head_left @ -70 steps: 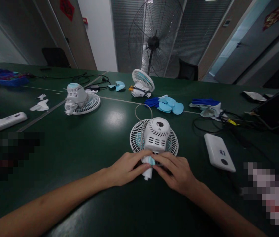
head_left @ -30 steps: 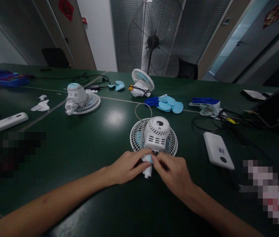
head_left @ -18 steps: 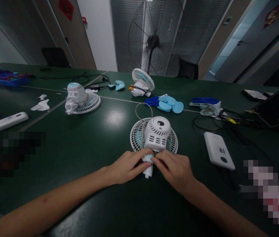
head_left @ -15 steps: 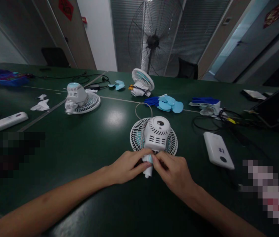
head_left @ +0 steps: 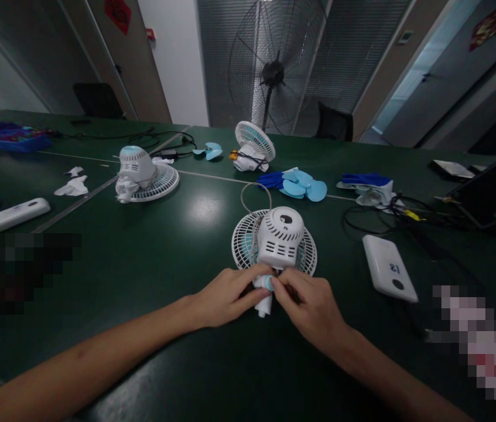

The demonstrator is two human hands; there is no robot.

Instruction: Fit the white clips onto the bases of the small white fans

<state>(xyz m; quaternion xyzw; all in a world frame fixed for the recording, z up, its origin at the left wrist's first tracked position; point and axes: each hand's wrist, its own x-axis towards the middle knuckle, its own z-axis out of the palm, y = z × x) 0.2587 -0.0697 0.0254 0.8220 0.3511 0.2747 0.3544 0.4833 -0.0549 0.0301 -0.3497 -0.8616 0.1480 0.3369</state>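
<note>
A small white electric fan [head_left: 279, 239] lies grille-down on the dark green table in front of me, its motor housing facing up. A short white neck [head_left: 264, 306] sticks out of it towards me, with a light blue knob [head_left: 268, 282] on its side. My left hand [head_left: 225, 297] is closed round the neck from the left, thumb below and fingers above. From the right, my right hand [head_left: 313, 300] pinches at the blue knob with thumb and forefinger; its other fingers curl under the housing. A pale cord [head_left: 242, 196] loops beside the housing.
Another fan [head_left: 136, 167] lies grille-down at left, and a third [head_left: 250, 158] stands tilted farther back. Blue fan blades [head_left: 303, 184], gloves [head_left: 368, 180] and a white power bank [head_left: 389, 268] lie to the right. A white bar-shaped device [head_left: 8, 215] lies at left.
Both hands stay at the fan's neck and knob in nearly the same pose. The whole view shifts very slightly.
</note>
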